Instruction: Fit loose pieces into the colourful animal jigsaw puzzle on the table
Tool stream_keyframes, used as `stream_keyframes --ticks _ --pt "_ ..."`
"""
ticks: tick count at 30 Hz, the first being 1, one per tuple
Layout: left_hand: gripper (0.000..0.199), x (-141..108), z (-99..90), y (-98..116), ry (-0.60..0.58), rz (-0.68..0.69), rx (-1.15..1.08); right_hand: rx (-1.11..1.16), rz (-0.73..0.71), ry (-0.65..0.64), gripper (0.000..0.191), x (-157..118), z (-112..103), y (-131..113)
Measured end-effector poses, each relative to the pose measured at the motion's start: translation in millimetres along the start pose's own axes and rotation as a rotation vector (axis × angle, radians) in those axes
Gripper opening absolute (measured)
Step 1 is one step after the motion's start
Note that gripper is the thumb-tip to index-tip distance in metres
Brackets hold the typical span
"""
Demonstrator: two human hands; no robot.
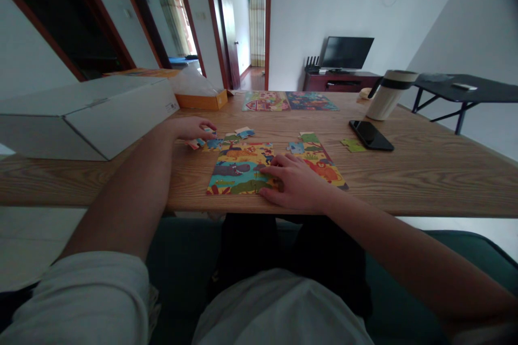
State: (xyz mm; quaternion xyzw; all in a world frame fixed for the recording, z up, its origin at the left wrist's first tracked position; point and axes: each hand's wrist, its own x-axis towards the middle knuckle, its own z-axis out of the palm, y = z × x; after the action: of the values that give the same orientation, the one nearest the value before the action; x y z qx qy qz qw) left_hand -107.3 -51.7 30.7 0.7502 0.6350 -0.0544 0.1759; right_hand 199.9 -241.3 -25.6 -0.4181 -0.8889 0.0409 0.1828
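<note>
A partly joined jigsaw puzzle (238, 170) with animal pictures lies flat near the table's front edge. My right hand (297, 180) rests on it, fingers spread, covering its lower middle. Over a small group of loose puzzle pieces (195, 143) at the puzzle's left is my left hand (193, 128); its fingers are apart and reach to the pieces, some of which they hide. Another blue puzzle piece (245, 132) lies by the puzzle's top left. A second blue piece (295, 147) sits in the gap at its upper middle.
A large white box (121, 113) stands at the left, beside an orange box (202, 101) holding clear plastic. Two finished puzzles (267, 101) lie at the back. To the right are a green piece (353, 145), a black phone (371, 135) and a cream mug (388, 98).
</note>
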Motion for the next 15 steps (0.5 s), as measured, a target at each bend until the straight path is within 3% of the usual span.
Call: stream_keyframes --ticks 15 --pt "0.074 1.3 0.7 -2.4 -0.035 0.025 -0.068 -0.003 -0.050 0.017 0.046 -2.8 -1.5 -0.3"
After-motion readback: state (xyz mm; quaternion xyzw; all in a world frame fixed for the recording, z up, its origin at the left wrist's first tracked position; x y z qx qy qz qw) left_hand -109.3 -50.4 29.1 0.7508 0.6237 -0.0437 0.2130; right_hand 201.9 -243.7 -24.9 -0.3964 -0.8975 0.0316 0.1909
